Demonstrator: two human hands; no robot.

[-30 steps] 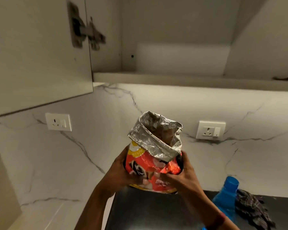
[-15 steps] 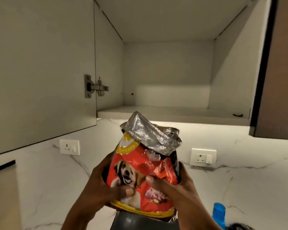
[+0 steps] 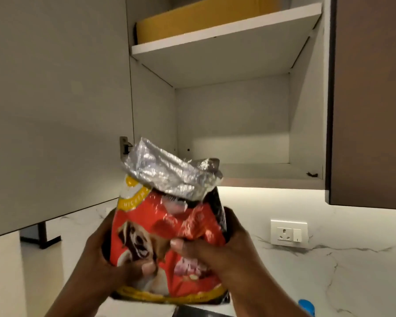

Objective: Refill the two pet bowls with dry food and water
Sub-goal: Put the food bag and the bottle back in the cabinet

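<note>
A red dog food bag (image 3: 160, 223) with a dog's picture and a folded-down silver foil top is held up in front of an open wall cabinet. My left hand (image 3: 101, 255) grips the bag's left side, thumb on the front. My right hand (image 3: 217, 252) grips the right side, thumb pressed into the front. The bag stands upright, its foil top just below the level of the cabinet's lower shelf (image 3: 270, 177). No pet bowls are in view.
The open cabinet door (image 3: 55, 106) hangs at the left, a dark brown cabinet (image 3: 370, 99) at the right. A yellow box (image 3: 204, 19) lies on the upper shelf. A wall socket (image 3: 288, 233) sits on the marble backsplash. A blue bottle cap (image 3: 306, 306) shows at bottom right.
Both hands have lifted the bag higher toward the cabinet, and my view has tilted upward, so that the upper shelf shows and the counter has dropped out of sight.
</note>
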